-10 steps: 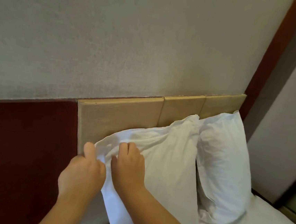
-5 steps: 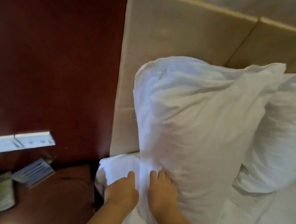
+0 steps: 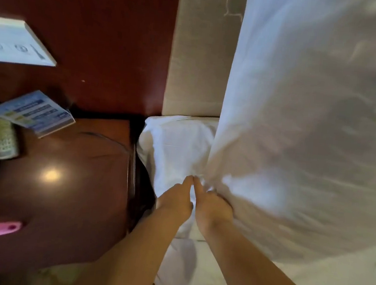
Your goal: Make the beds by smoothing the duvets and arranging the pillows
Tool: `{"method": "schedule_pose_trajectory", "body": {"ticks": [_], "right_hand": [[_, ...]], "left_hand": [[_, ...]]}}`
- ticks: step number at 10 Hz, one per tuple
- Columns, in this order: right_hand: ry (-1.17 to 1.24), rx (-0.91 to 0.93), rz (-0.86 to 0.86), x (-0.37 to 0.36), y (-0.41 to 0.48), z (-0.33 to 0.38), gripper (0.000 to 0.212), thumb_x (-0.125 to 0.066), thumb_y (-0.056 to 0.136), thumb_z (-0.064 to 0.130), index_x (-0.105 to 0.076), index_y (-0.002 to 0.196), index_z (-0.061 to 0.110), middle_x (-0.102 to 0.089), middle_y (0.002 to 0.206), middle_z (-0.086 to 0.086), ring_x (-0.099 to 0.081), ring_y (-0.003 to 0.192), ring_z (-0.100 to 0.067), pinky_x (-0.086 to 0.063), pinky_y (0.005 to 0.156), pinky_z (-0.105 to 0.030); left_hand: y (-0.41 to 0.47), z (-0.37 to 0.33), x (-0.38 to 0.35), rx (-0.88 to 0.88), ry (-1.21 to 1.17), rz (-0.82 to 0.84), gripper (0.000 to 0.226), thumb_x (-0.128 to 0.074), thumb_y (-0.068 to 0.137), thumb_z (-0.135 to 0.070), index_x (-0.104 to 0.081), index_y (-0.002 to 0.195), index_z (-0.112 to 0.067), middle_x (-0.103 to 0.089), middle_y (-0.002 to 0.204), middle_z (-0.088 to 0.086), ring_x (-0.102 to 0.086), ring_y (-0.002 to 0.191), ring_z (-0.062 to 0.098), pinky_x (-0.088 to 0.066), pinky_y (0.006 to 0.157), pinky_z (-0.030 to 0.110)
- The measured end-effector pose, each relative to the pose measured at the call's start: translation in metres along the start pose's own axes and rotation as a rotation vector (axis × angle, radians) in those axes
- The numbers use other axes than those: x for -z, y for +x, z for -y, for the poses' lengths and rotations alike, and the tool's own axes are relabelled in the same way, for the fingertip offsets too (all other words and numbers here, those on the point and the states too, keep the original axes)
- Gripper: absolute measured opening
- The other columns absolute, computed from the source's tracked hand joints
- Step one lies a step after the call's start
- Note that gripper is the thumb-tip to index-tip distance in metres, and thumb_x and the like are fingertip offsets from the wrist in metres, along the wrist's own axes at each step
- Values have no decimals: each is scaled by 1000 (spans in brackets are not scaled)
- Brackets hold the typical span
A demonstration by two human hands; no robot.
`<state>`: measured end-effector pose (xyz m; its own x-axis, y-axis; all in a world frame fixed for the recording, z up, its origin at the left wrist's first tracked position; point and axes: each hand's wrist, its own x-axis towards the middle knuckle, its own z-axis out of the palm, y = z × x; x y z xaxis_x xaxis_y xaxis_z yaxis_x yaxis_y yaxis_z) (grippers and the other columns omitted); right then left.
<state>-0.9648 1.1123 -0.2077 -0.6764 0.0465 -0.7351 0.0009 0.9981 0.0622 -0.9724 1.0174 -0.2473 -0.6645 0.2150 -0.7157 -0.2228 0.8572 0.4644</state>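
Pillow (image 3: 309, 131) (white, upright) leans on headboard (image 3: 197, 62), corner pinched by left hand (image 3: 175, 201) and right hand (image 3: 213, 208) fingers (image 3: 197, 186).

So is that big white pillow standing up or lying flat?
Standing up: the pillow rises tall in front of the headboard, with the left hand and right hand at its bottom corner.

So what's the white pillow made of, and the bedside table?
The pillow looks like thin white cloth, probably cotton: it creases and bunches where the left hand and right hand grip it. The bedside table looks like glossy varnished reddish wood: a bright glare reflects off its top.
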Motion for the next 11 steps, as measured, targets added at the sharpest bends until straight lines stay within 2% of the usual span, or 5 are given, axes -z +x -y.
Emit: {"method": "schedule_pose_trajectory", "body": {"ticks": [2,3,4,9,11], "right_hand": [[45,-14,19,-7,21,1,35,-36,101,14,-43,134,4,-55,132,-17,-53,119,-32,-42,62,-1],[103,-67,1,-9,19,10,31,-42,94,9,-49,125,12,-60,124,-7,-59,113,-27,-48,89,-31],[208,-25,59,-18,5,23,31,-40,96,13,-48,126,16,-58,124,-4,-59,112,-27,-49,89,-36],[516,-23,101,-56,-52,7,38,-41,98,18,-38,136,21,-53,127,-5,-56,113,-23,-46,93,-33],[424,-56,-53,-26,-81,14,28,-39,97,13,-46,124,13,-55,122,-9,-57,109,-27,-43,81,-34]], "left_hand": [[22,-9,-8,-31,-52,7,28,-41,96,-24,-57,119,-24,-63,103,0,-60,96,23,-43,73,28],[14,-1,-11,14,36,13,25,-43,93,-17,-58,114,-20,-63,112,-1,-61,103,21,-42,75,27],[5,16,-18,119,-26,60,19,-43,94,-23,-58,106,-22,-64,112,-2,-61,103,20,-46,82,29],[-20,18,-39,108,7,266,31,-36,99,-30,-57,121,-24,-62,123,3,-58,110,22,-44,101,35],[-46,9,-9,-31,222,112,32,-45,93,-32,-45,124,-24,-59,122,2,-58,110,24,-48,84,33]]}}
